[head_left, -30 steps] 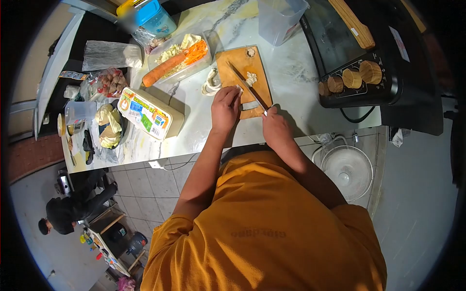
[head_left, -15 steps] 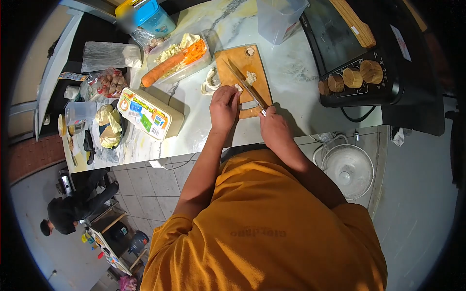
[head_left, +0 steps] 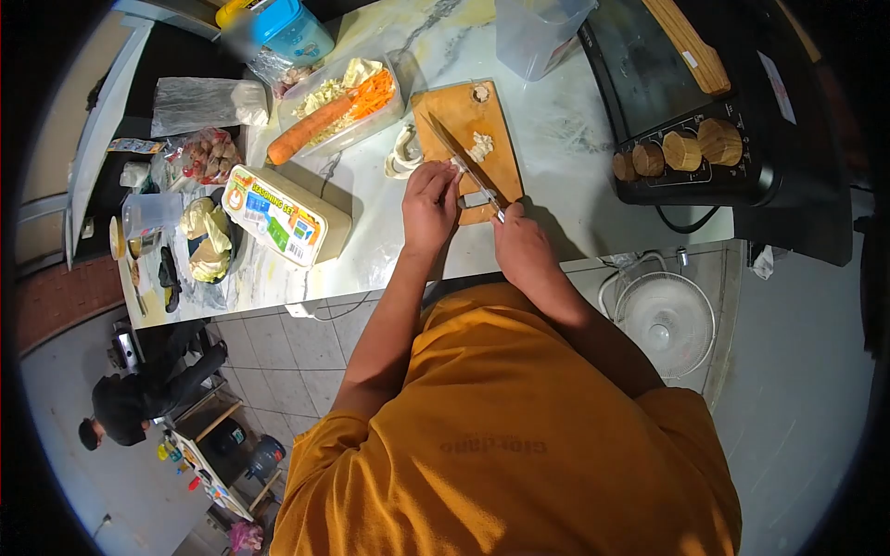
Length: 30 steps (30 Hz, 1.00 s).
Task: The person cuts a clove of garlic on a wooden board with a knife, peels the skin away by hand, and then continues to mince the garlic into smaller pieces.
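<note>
My right hand (head_left: 526, 243) grips the handle of a kitchen knife (head_left: 451, 146). Its blade lies slantwise over a wooden cutting board (head_left: 496, 116). My left hand (head_left: 428, 206), fingers pinched together, holds a pale food piece (head_left: 458, 165) against the blade's left side; its kind I cannot make out. Right of the blade sits a small heap of chopped pale bits (head_left: 480, 145). A round pale piece (head_left: 480, 94) rests at the board's far end. Curved white slices (head_left: 404, 153) lie on the counter, just left of the board.
A plastic container (head_left: 397, 104) holds shredded vegetables and a carrot (head_left: 311, 130). Nearer me is a seasoning box (head_left: 287, 218), with cabbage (head_left: 209, 239) beyond it. On the right stands a black oven (head_left: 686, 176); a fan (head_left: 663, 324) is below the counter. Another person (head_left: 125, 408) is far left.
The knife has shifted slightly, and the chopped heap right of the blade looks a little more spread out. My left hand keeps its pinch at nearly the same place.
</note>
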### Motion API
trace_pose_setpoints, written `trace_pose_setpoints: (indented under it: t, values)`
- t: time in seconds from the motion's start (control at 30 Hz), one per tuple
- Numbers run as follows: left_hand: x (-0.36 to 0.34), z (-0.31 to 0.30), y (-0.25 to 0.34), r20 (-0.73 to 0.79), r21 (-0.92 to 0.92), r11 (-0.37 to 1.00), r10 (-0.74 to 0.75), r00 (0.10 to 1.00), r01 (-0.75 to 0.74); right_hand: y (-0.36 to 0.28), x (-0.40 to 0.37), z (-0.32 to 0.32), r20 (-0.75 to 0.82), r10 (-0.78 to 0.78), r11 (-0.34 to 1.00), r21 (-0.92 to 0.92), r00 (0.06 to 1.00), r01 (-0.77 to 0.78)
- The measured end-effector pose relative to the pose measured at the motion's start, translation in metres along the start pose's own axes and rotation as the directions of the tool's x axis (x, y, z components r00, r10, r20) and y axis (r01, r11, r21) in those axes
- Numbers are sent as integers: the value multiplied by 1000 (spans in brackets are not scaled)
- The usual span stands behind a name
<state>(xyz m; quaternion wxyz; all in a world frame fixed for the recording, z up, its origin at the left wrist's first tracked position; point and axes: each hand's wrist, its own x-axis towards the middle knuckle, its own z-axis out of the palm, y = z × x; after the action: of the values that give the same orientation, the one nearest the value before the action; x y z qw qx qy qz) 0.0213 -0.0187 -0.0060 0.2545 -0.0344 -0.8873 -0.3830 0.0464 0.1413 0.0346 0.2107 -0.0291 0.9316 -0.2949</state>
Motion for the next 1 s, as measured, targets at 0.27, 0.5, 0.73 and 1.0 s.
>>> trace_pose_setpoints:
  t: [0.27, 0.5, 0.73, 1.0]
  values:
    - [1, 1, -1, 20, 11, 1000, -11, 1000, 11, 1, 2, 0, 22, 6, 1000, 27, 1000, -6]
    - [1, 2, -3, 3, 5, 1000, -12, 1000, 12, 4, 7, 8, 8, -5, 1000, 9, 1000, 5]
    - [0, 1, -1, 2, -8, 1000, -17, 1000, 17, 3, 10, 11, 26, 3, 999, -52, 1000, -2]
    - [0, 3, 1, -8, 5, 999, -32, 999, 32, 12, -1, 0, 1, 21, 999, -50, 1000, -21]
